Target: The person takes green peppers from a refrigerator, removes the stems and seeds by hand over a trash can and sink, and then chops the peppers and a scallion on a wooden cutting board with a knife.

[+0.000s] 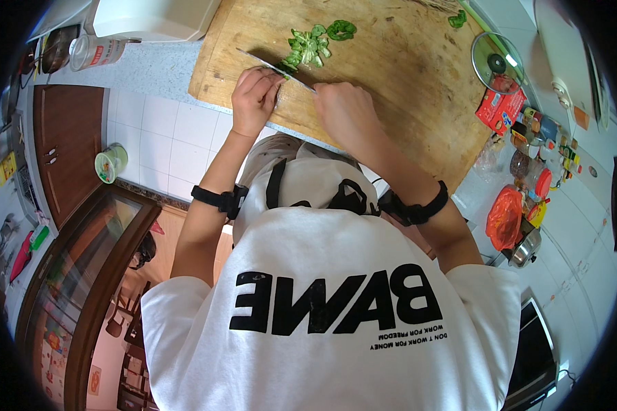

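Observation:
My right hand grips the handle of a kitchen knife, whose blade slants up and left over a large wooden cutting board. Close against the blade, my left hand has its fingers bunched on a small piece of green vegetable, mostly hidden under the fingertips. Just beyond the blade lies a pile of chopped green pieces. A dark green curled piece rests beside that pile, and another green bit lies at the board's far right.
Right of the board are a glass lid, a red packet, several jars and bottles, an orange-red plastic bag and a metal pot. A white container stands at the far left, near a clear plastic tub.

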The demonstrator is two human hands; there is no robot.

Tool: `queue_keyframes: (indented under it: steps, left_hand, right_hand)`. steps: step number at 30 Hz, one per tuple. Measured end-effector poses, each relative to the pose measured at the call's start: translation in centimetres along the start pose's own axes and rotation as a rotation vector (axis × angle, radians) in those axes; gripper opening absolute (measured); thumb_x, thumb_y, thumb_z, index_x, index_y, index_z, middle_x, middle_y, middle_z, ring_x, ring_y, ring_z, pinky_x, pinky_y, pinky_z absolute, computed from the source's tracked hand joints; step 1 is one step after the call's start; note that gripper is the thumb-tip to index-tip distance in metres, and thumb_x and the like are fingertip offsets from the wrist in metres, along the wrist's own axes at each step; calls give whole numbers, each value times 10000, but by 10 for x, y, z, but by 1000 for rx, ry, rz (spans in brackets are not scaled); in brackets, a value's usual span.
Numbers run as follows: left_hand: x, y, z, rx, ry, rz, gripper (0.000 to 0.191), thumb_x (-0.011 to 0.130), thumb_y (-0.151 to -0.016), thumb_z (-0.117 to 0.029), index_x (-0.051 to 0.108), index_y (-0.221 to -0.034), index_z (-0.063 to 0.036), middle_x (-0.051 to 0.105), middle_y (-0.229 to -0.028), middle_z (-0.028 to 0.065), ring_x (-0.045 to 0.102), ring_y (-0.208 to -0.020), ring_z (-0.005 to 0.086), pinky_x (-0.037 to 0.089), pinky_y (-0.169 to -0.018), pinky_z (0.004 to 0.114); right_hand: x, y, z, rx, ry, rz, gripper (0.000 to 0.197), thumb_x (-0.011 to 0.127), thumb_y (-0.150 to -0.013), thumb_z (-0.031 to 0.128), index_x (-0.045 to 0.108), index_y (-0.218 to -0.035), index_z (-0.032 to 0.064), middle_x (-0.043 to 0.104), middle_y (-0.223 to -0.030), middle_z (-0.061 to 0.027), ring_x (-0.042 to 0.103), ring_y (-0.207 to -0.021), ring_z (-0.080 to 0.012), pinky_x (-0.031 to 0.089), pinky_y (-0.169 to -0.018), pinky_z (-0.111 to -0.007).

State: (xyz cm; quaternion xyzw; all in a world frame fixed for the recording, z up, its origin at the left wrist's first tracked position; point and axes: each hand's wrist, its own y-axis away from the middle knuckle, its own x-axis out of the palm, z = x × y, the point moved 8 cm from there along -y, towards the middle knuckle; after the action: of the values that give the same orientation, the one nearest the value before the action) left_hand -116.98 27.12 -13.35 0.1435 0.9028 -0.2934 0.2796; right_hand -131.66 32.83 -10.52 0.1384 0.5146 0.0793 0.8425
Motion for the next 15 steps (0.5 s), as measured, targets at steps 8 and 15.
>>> queue_keyframes:
  steps: [8, 15]
  left_hand:
    - [-18, 3, 7, -203, 168, 59, 205, 790, -750, -17, 688, -928, -10, 669, -1030, 135, 641, -920, 265, 538, -776, 341]
    - [-8, 8, 4, -148, 82, 116, 166, 742, -799, -23, 663, -942, 9, 640, -958, 143, 626, -852, 281, 524, -723, 334]
  right_hand:
    - [-28, 13, -21, 37, -168, -43, 184, 584, -907, 192, 667, -820, 53, 648, -725, -207, 646, -709, -410, 524, -646, -506]
    - [-27, 47, 4, 16, -85, -82, 113, 579, -868, 127, 655, -848, 47, 664, -716, -188, 670, -691, -384, 541, -627, -484]
